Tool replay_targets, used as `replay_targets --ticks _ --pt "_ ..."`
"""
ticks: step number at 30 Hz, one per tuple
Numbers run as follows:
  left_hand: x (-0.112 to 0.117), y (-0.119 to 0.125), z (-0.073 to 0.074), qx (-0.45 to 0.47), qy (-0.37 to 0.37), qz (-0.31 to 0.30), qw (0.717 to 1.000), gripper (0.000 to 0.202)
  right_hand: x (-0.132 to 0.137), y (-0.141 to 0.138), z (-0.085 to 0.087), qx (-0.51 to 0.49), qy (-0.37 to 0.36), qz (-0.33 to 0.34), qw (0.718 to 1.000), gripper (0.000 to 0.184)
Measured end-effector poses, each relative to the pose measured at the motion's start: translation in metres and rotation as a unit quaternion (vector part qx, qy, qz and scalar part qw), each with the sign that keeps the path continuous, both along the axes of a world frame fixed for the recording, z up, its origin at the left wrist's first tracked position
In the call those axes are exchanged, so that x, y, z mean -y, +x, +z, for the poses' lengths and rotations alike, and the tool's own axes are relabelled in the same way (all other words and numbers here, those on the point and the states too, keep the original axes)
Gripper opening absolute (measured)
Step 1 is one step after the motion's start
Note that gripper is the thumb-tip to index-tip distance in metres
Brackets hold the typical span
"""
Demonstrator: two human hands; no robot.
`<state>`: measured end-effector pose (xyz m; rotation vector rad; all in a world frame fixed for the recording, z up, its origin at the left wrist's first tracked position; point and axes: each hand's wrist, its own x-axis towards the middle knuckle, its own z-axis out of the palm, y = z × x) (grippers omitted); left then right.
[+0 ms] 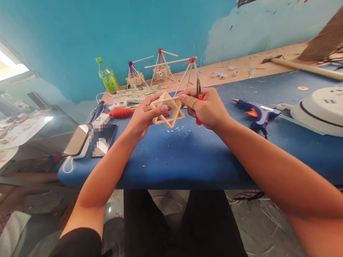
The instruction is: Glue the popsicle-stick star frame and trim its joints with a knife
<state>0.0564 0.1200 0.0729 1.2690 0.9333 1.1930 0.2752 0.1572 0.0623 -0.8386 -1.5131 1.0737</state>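
A small frame of pale wooden sticks [170,112], glued into overlapping squares, hangs just above the blue table [190,154]. My left hand [143,116] grips its left side, fingers closed round the sticks. My right hand [206,107] pinches the frame's right corner with thumb and forefinger. The same hand also holds red-handled cutters [198,94], whose dark blades point up. Both forearms reach in from below.
A blue glue gun [256,113] and a white extension reel [327,111] lie to the right. Phones [90,138], an orange thread spool [121,112] and a green bottle [108,77] sit to the left. Stick models [160,71] and a hammer [304,67] are behind.
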Motion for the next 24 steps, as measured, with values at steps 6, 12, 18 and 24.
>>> replay_targets --ticks 6,12,18,24 --pt "-0.007 -0.002 -0.004 0.029 0.049 0.082 0.995 0.061 0.002 -0.002 0.0 0.008 0.002 0.012 1.0 0.041" --pt "-0.01 0.0 -0.009 0.011 0.101 0.142 0.985 0.057 0.007 -0.003 -0.002 0.075 0.066 0.001 0.995 0.043" --pt "-0.002 0.007 -0.012 -0.074 0.237 0.231 0.941 0.063 0.012 0.001 -0.001 0.219 0.225 -0.047 0.948 0.039" --pt "0.006 0.011 -0.015 -0.14 0.327 0.273 0.894 0.057 0.018 -0.002 0.0 0.298 0.248 -0.038 0.921 0.04"
